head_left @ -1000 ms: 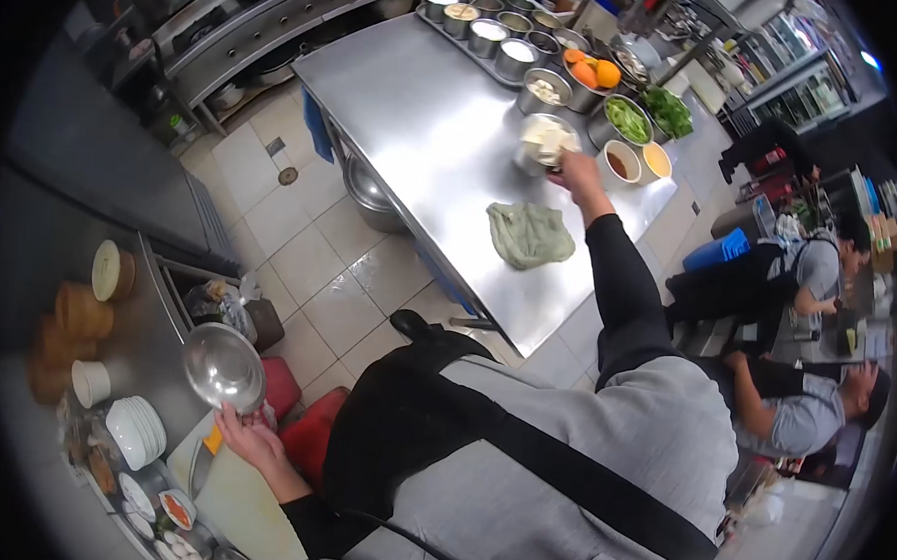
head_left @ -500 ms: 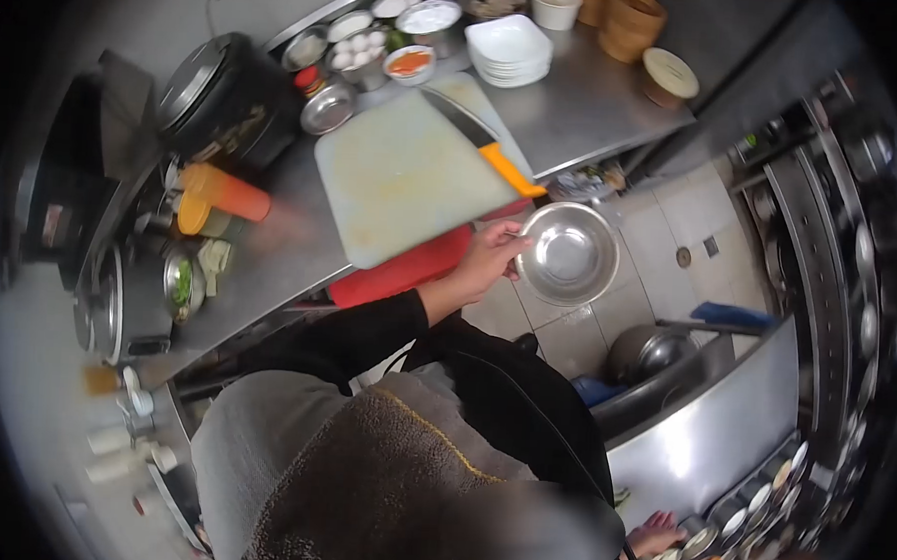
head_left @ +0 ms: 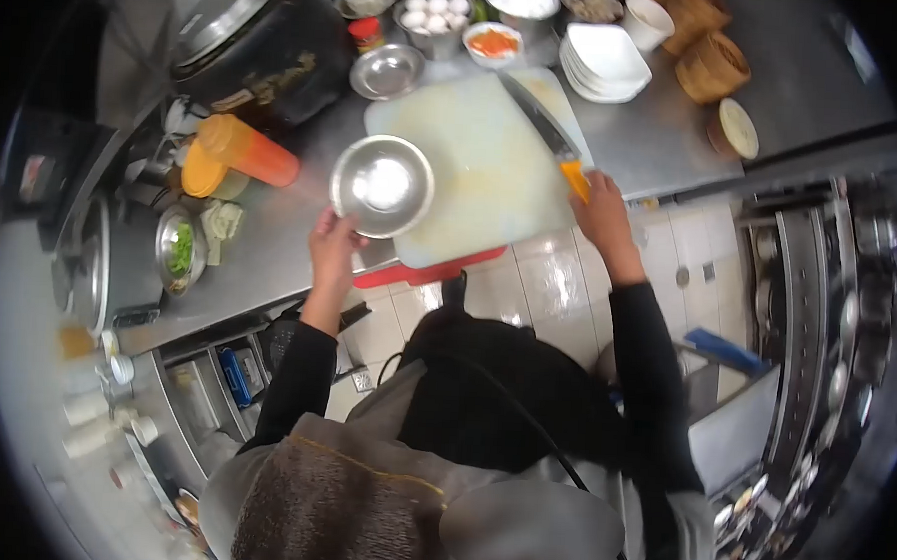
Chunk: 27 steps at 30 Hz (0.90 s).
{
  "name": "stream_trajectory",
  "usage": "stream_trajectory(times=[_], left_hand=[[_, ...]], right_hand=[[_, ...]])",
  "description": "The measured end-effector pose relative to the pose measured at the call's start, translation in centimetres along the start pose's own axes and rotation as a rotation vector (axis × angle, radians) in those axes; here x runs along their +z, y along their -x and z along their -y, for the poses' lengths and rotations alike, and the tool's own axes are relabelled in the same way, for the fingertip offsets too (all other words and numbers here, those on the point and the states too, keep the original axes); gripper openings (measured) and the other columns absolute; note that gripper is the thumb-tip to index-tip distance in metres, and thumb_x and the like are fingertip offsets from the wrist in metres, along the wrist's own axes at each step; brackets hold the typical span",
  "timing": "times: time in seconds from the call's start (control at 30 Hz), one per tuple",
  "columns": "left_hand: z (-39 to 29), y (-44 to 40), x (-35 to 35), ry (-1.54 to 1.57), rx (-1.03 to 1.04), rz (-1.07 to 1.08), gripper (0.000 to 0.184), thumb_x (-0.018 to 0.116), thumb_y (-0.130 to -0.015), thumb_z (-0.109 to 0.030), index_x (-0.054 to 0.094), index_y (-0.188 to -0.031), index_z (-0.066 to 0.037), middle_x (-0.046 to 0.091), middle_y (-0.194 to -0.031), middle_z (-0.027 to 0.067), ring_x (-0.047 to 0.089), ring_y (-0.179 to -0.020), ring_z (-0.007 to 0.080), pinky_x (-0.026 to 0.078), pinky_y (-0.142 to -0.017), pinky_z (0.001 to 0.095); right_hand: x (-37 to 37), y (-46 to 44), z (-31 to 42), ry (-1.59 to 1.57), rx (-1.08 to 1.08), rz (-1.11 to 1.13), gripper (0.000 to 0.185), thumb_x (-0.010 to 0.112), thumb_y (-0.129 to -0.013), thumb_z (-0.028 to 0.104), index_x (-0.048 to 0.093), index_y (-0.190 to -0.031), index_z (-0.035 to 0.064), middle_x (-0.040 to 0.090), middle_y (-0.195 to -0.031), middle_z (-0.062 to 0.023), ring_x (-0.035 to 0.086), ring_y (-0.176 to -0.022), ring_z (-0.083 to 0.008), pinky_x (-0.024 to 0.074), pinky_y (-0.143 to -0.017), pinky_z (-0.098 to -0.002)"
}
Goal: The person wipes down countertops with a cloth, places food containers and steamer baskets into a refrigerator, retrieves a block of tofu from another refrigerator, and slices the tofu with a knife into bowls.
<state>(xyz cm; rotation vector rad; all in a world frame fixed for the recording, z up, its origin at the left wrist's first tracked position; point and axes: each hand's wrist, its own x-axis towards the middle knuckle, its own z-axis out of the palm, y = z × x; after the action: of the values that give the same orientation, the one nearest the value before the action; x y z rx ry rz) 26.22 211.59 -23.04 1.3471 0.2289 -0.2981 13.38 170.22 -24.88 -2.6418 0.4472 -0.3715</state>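
A shiny metal bowl (head_left: 382, 187) is held at its near rim by my left hand (head_left: 334, 255), over the left edge of the pale cutting board (head_left: 473, 171). The bowl looks empty. My right hand (head_left: 606, 217) is closed round the orange handle of a knife (head_left: 546, 119), whose blade lies over the board's right side and points away from me. A red board or tray edge (head_left: 434, 269) shows under the near side of the cutting board.
Behind the board are a small metal dish (head_left: 387, 72), a bowl of eggs (head_left: 435, 22), orange food in a white bowl (head_left: 494, 46) and stacked white dishes (head_left: 606, 62). A large black pot (head_left: 268, 62), sauce bottles (head_left: 249, 151) and a bowl of greens (head_left: 180, 251) stand left.
The view has swung from the steel table to this counter. My left hand has brought the bowl over the board's left edge. My right hand has come from the steel table onto the knife handle.
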Motion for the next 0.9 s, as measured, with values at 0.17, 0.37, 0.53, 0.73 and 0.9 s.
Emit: stream_trajectory(times=[0.17, 0.37, 0.53, 0.73, 0.9], left_hand=[[-0.2, -1.9, -1.0, 0.049, -0.04, -0.01, 0.032, 0.062, -0.089, -0.004, 0.056, -0.12, -0.006, 0.062, -0.09, 0.0006, 0.055, -0.065, 0.007, 0.049, -0.057, 0.0231], [0.1, -3.4, 5.6, -0.019, -0.106, 0.106, 0.032, 0.062, -0.091, -0.004, 0.055, -0.122, -0.005, 0.063, -0.09, 0.0012, 0.059, -0.072, 0.0085, 0.048, -0.058, 0.0238], [1.5, -6.2, 12.7, -0.108, 0.009, 0.196, 0.026, 0.064, -0.09, -0.005, 0.059, -0.115, -0.003, 0.062, -0.087, 0.0019, 0.057, -0.067, 0.0087, 0.049, -0.06, 0.0257], [-1.8, -3.5, 10.7, 0.037, 0.173, -0.189, 0.018, 0.064, -0.089, -0.006, 0.064, -0.107, -0.002, 0.059, -0.08, -0.0013, 0.052, -0.064, 0.0067, 0.049, -0.061, 0.0253], [1.9, 10.4, 1.4, -0.157, 0.071, -0.35, 0.017, 0.063, -0.089, -0.01, 0.067, -0.104, -0.004, 0.059, -0.077, -0.0026, 0.053, -0.059, 0.0061, 0.048, -0.053, 0.0235]], right_hand=[[1.9, -1.8, -0.3, 0.057, 0.079, 0.093, 0.047, 0.059, -0.079, 0.003, 0.044, -0.123, 0.0035, 0.058, -0.11, -0.0282, 0.06, -0.098, -0.0475, 0.0505, -0.084, -0.0538], [-4.7, 3.5, 1.3, -0.366, 0.418, 0.098, 0.033, 0.061, -0.092, 0.018, 0.048, -0.12, 0.006, 0.061, -0.08, -0.0189, 0.065, -0.081, -0.0411, 0.0524, -0.074, -0.0462], [-9.1, 9.7, -2.0, -0.987, 0.702, 0.262, 0.03, 0.053, -0.103, 0.034, 0.058, -0.107, 0.0054, 0.055, -0.071, -0.0036, 0.055, -0.057, -0.0123, 0.0466, -0.053, -0.0273], [-8.0, 9.0, -7.3, -0.859, 0.773, 0.486, 0.032, 0.046, -0.105, 0.036, 0.054, -0.096, 0.006, 0.053, -0.067, -0.0038, 0.053, -0.05, -0.0125, 0.0446, -0.047, -0.0282], [-3.4, 1.6, -10.8, -0.385, 0.323, 0.433, 0.032, 0.046, -0.103, 0.034, 0.056, -0.101, 0.0039, 0.064, -0.075, -0.0165, 0.064, -0.062, -0.0307, 0.0514, -0.058, -0.0413]])
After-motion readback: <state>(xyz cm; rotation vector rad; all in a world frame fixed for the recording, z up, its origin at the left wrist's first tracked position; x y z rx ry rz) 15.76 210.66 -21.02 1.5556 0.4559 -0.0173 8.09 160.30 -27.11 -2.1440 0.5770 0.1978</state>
